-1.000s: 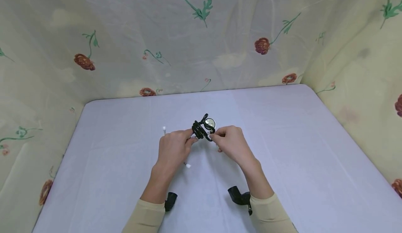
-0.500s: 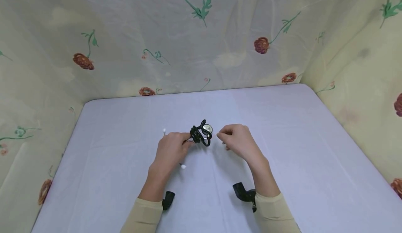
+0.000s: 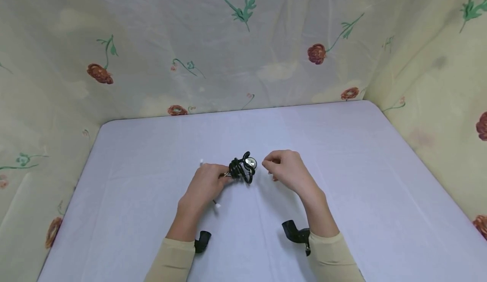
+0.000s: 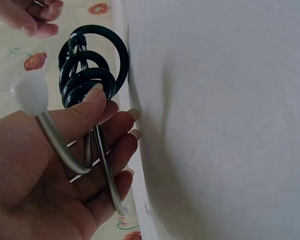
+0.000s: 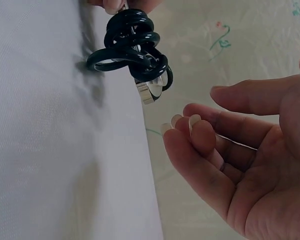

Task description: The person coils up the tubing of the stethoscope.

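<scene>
A stethoscope (image 3: 236, 170) is held just above the table by my left hand (image 3: 205, 184). Its black tubing (image 4: 90, 80) is wound in several loops around the metal ear tubes. In the left wrist view, thumb and fingers pinch those tubes below the coils. One white ear tip (image 4: 31, 92) shows beside the thumb. The round silver chest piece (image 5: 151, 92) sits at the far end of the coil, its face visible in the head view. My right hand (image 3: 291, 170) is a short way right of the chest piece, fingers loosely bent, holding nothing and not touching the stethoscope.
A white-covered table (image 3: 342, 155) lies beneath both hands. Floral curtains (image 3: 243, 62) rise behind its far edge and along both sides. Black wrist-camera mounts (image 3: 296, 233) stick out by the sleeves.
A second ago my right fingers were on the tubing; they have let go and drawn away to the right. My left hand has moved the stethoscope slightly left and toward me.
</scene>
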The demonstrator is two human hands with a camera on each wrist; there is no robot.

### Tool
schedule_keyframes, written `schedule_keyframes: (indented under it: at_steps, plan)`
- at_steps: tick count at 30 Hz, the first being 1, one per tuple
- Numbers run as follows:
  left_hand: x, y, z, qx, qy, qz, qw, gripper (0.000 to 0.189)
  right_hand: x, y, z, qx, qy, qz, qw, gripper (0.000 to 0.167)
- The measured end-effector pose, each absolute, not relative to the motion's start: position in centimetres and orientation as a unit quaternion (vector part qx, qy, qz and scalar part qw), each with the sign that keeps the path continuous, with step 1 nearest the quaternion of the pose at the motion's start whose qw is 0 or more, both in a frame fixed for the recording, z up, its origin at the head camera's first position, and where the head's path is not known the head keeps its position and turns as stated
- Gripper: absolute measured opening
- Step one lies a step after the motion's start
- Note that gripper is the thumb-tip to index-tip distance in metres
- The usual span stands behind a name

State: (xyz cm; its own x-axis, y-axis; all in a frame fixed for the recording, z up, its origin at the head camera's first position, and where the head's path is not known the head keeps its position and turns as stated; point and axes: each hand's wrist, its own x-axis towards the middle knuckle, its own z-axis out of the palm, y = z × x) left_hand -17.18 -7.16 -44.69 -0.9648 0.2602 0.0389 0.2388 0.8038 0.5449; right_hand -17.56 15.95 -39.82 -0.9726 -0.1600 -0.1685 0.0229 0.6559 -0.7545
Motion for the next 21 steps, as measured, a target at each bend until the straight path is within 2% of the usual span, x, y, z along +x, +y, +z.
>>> schedule_keyframes:
  at_steps: [6,11,21]
  plan:
    - [-17.36,-7.23,-44.7,0.127,0.953,0.271,0.038,0.02,-17.65,16.06,-40.03,-0.039,0.91,-0.397,0.107,0.027]
    - [-17.28,-7.12,-44.72,0.116,0.96,0.251,0.027,0.005,-17.63,16.05,-40.11,-0.038,0.911,-0.395,0.11,0.027]
    - [-17.12,-6.89,-44.55,0.098,0.969,0.228,0.02,0.022,-17.66,16.17,-40.08,-0.05,0.914,-0.387,0.107,0.026]
